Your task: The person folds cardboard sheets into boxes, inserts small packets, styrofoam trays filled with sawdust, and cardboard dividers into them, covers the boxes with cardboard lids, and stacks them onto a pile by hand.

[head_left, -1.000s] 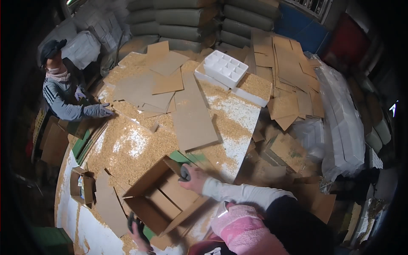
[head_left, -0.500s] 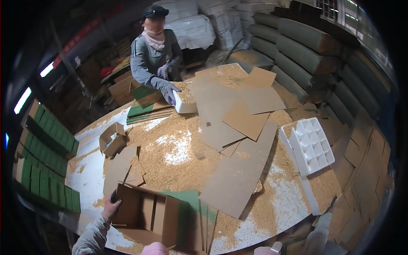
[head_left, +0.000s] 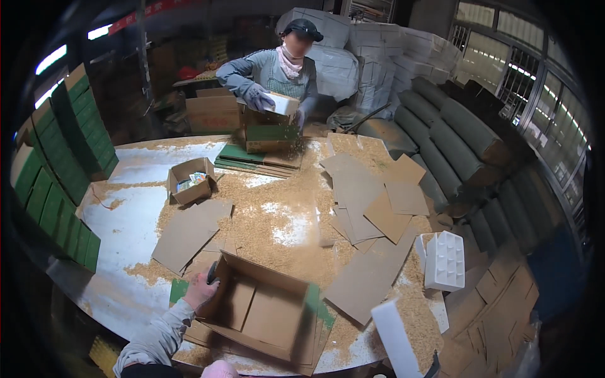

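My left hand [head_left: 201, 291], dark at the fingertips, grips the left wall of an open cardboard box [head_left: 271, 315]. The box lies tilted before me, brown inside, with nothing visible in it. At the lower right a white foam box [head_left: 392, 334] stands tilted, with tan chaff or sawdust [head_left: 417, 324] filling it. Dark fingertips of my right hand [head_left: 434, 364] show at its near right corner; the rest of that hand is cut off. Green-and-brown cardboard sheets [head_left: 322, 334] lie under and beside the cardboard box.
Across the table a person [head_left: 283, 75] tips a white foam box [head_left: 282, 103] over a green carton [head_left: 271, 135], chaff falling. A small box of packets [head_left: 191, 181], cardboard sheets [head_left: 359, 277] and a white compartment tray [head_left: 445, 261] lie about. Green cartons [head_left: 53, 208] are stacked left.
My view has swung. The cardboard box has tilted further toward me in my left hand. The chaff-filled foam box has come left and nearer. The other person has raised their foam box over the carton.
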The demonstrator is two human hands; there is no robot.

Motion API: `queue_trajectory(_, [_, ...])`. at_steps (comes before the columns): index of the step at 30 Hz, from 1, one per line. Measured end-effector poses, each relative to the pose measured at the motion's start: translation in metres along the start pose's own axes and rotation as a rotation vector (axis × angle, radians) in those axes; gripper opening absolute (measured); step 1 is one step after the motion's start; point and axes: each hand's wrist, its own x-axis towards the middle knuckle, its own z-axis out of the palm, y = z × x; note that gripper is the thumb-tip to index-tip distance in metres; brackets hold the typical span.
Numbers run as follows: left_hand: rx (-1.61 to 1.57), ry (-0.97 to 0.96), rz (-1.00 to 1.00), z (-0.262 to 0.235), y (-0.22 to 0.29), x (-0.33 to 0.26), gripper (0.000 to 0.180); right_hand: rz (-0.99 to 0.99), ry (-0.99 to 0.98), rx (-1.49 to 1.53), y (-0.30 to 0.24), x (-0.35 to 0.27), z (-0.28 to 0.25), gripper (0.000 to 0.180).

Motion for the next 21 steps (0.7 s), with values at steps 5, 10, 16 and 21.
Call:
queue_trajectory(5, [-0.182,-0.055,0.166,0.019,0.001,0.026,0.052,0.219,-0.364,0.086,0.015,-0.072,0.156,0.052])
queue_trajectory(10, [-0.7,-0.226,0.159,0.041,-0.012,0.027,0.046,0.373,-0.596,0.289,0.112,-0.066,0.263,0.035])
queue_trajectory(16, [-1.23,-0.44,0.148,0.025,-0.042,0.049,0.027,0.052,-0.519,-0.406,0.127,-0.044,0.248,0.041])
queue_trajectory(21, [-0.574,-0.01,0.175,0.056,-0.044,0.061,0.029,0.273,-0.508,0.061,0.145,-0.025,0.218,0.045])
